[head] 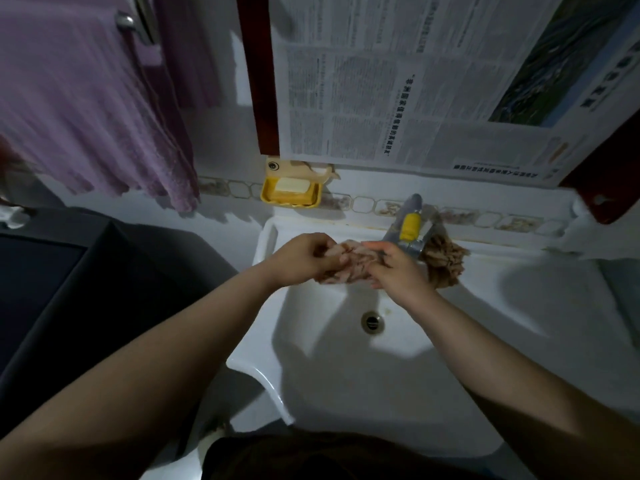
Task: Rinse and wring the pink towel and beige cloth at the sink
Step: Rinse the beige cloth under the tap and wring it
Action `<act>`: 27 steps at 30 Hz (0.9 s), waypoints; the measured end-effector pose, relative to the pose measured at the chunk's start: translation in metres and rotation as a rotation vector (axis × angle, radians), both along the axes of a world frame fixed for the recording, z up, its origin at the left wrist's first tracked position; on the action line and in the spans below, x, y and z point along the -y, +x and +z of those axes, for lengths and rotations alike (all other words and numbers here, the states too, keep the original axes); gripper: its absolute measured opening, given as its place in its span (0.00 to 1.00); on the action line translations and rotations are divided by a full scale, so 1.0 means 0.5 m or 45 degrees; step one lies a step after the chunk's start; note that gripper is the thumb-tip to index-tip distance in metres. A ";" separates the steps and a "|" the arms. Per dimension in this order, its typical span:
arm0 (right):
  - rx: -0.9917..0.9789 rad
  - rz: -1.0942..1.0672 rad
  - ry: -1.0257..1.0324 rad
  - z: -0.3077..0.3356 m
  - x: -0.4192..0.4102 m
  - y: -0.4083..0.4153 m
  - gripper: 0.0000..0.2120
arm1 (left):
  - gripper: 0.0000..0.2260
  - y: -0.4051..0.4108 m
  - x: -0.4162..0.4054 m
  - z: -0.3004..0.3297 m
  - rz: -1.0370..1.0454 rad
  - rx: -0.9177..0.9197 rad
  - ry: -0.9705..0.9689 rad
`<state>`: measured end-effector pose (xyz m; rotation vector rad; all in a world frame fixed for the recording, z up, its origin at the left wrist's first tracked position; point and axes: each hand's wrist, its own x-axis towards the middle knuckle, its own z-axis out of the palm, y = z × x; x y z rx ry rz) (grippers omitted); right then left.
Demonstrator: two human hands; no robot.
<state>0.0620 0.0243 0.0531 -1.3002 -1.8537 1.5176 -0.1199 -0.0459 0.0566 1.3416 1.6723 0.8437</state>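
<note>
Over the back of the white sink (502, 334), both my hands grip a bunched, pinkish-beige wet cloth (349, 263). My left hand (304, 259) clasps its left end and my right hand (398, 271) clasps its right end, just below the faucet (410, 226) with its yellow part. A second, brownish beige cloth (446, 261) lies crumpled on the sink's back ledge, right of the faucet and behind my right hand. A large pink towel (86, 109) hangs from a metal rail at the upper left. I cannot tell whether water is running.
A yellow soap dish (268, 195) with a pale bar is fixed to the wall left of the faucet. Newspaper (398, 81) covers a red-framed mirror above the sink. The drain (372, 322) sits mid-basin. A dark appliance (52, 271) stands to the left.
</note>
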 end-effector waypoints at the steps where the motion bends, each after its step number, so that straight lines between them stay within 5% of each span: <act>1: -0.057 -0.034 0.016 0.010 0.013 -0.019 0.15 | 0.10 -0.023 0.012 0.005 0.012 0.118 0.005; 8: -0.033 0.033 0.426 0.089 0.122 -0.173 0.18 | 0.08 -0.237 0.106 0.049 0.323 0.445 -0.049; 12: -0.193 -0.072 0.284 0.129 0.187 -0.281 0.16 | 0.15 -0.365 0.165 0.055 0.369 -0.028 -0.043; 15: -0.180 -0.066 0.220 0.162 0.229 -0.365 0.12 | 0.20 -0.398 0.220 0.101 0.065 0.092 0.069; 17: -0.170 0.014 0.138 0.179 0.250 -0.411 0.09 | 0.15 -0.408 0.253 0.125 -0.134 0.199 0.094; 22: -0.443 0.168 -0.385 0.232 0.267 -0.461 0.14 | 0.06 -0.453 0.308 0.161 -0.069 0.337 0.248; 24: -0.172 0.289 -0.261 0.250 0.258 -0.465 0.16 | 0.06 -0.484 0.321 0.171 0.002 0.352 0.278; 27: 0.223 0.411 0.128 0.273 0.255 -0.486 0.06 | 0.10 -0.524 0.330 0.187 0.177 0.375 0.302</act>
